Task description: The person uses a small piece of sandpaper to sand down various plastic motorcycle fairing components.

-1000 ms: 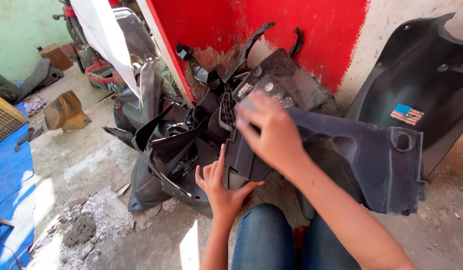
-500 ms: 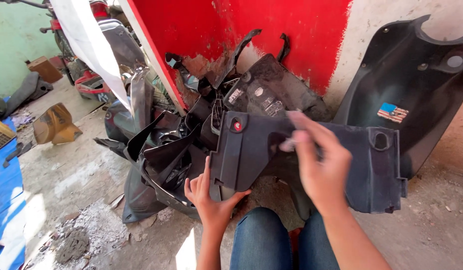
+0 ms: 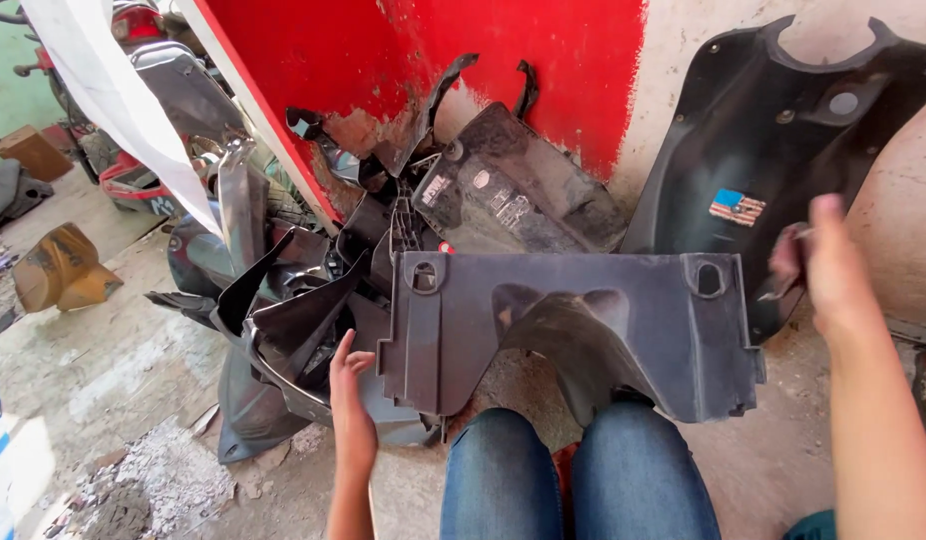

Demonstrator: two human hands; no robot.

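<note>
One wide grey plastic panel [image 3: 573,335] stands upright on the concrete floor [image 3: 113,370], just in front of the person's knees in blue jeans [image 3: 573,480]. It is a dull, dusty, matte piece, roughly rectangular, with a raised keyhole-shaped mounting loop near each upper corner and a deep, rounded hollow scooped out of its middle. A ribbed vertical strip runs down its left part, and its lower edge is stepped and uneven, the bottom right corner jutting out.

The left hand [image 3: 351,405] is open, fingers straight and pointing up, its edge lying against the panel's lower left side; it clasps nothing. The right hand [image 3: 818,265] is lifted off to the right, clear of the panel's upper right corner, loosely curled and blurred; whether it pinches anything I cannot tell.

Behind the panel, a dirty black cover [image 3: 528,195] with pale labels leans on the red wall [image 3: 403,70]. A large black leg-shield fairing [image 3: 793,130] with a small flag sticker [image 3: 737,207] leans against the pale wall to the right. To the left lies a heap of black scooter body pieces [image 3: 283,320].
</note>
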